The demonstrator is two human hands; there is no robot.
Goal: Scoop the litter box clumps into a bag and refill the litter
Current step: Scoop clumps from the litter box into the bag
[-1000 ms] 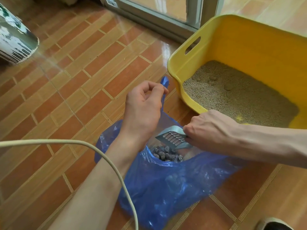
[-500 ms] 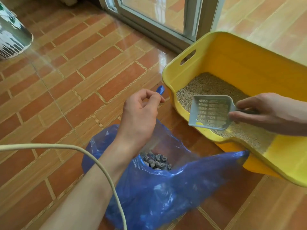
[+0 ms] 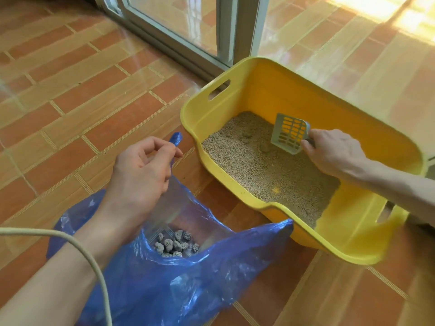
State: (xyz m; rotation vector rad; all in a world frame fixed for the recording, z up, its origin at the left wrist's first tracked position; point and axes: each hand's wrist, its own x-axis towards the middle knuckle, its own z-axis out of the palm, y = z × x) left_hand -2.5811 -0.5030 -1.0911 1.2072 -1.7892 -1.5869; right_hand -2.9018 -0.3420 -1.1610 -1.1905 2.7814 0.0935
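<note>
A yellow litter box (image 3: pixel 211 109) stands on the tiled floor, holding tan litter (image 3: pixel 259 170) with a few small lumps near its far end. My right hand (image 3: pixel 334 154) grips the handle of a grey slotted scoop (image 3: pixel 289 132), whose empty blade tilts down just above the litter. In front of the box lies a blue plastic bag (image 3: pixel 188 278), open at the top, with several grey clumps (image 3: pixel 175 244) at its bottom. My left hand (image 3: pixel 141 170) pinches the bag's handle strip and holds that side up.
A sliding glass door frame (image 3: pixel 226 31) runs along the floor behind the box. A pale cord (image 3: pixel 77 245) crosses my left forearm at the lower left. Orange floor tiles (image 3: pixel 82 90) spread to the left.
My right hand carried the scoop out of the bag, over the box rim and down to the litter at the far end. My left hand kept holding the bag.
</note>
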